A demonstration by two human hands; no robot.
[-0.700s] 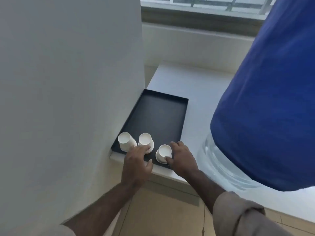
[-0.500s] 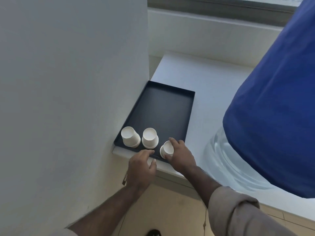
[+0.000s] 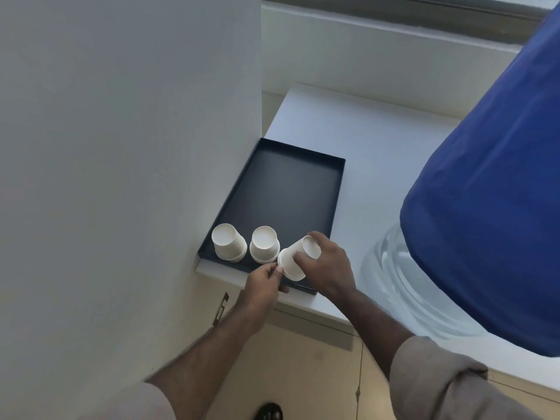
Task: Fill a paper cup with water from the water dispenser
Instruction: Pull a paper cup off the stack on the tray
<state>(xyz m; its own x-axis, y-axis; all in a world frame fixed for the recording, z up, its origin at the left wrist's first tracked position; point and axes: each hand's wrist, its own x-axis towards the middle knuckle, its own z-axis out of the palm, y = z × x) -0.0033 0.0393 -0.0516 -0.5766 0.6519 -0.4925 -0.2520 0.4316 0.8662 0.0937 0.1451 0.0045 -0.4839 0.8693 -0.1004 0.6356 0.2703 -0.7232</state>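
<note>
A black tray (image 3: 291, 189) lies on a white counter beside the wall. Two small stacks of upside-down white paper cups (image 3: 228, 242) (image 3: 264, 244) stand at its near edge. My right hand (image 3: 328, 268) is shut on a third stack of paper cups (image 3: 292, 260), tilted and lifted off the tray. My left hand (image 3: 263, 284) pinches the rim of that stack's lowest cup with its fingertips. The water dispenser's big bottle (image 3: 491, 207), under a blue cover, rises at the right, its clear shoulder (image 3: 391, 277) showing below.
A grey-white wall (image 3: 121, 147) closes the left side right next to the tray. The white counter (image 3: 378, 153) runs back to a window ledge. Beige floor tiles (image 3: 318, 359) and a dark shoe tip (image 3: 268, 412) show below the counter edge.
My right hand has tipped and raised the right-hand cup stack off the tray. My left hand moved from the tray's front edge to the stack's rim. The camera moved slightly.
</note>
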